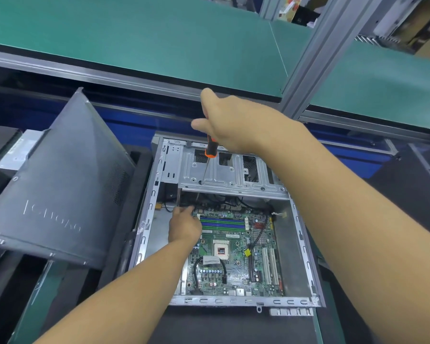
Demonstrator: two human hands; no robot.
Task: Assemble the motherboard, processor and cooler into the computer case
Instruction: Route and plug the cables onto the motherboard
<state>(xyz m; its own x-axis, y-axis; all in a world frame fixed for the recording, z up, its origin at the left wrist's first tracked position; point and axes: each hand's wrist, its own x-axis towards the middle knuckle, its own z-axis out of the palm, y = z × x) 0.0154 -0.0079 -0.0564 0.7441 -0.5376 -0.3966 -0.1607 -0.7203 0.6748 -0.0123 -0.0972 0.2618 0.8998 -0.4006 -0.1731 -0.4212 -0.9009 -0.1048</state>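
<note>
- Your two bare forearms come in from the bottom edge, the right one biggest and closest, both stretched out over the open computer case
- Your right hand is raised above the case's far end, fingers curled round the orange-and-black handle of a screwdriver; its thin shaft slants down across the metal drive cage
- Your left hand is down inside the case, fingertips at the far left corner of the motherboard; you cannot tell whether they pinch anything
- The motherboard lies flat on the case floor, with the square processor socket near its middle
- A dark grey side panel leans tilted just left of the case
- A green-matted shelf runs across behind
</note>
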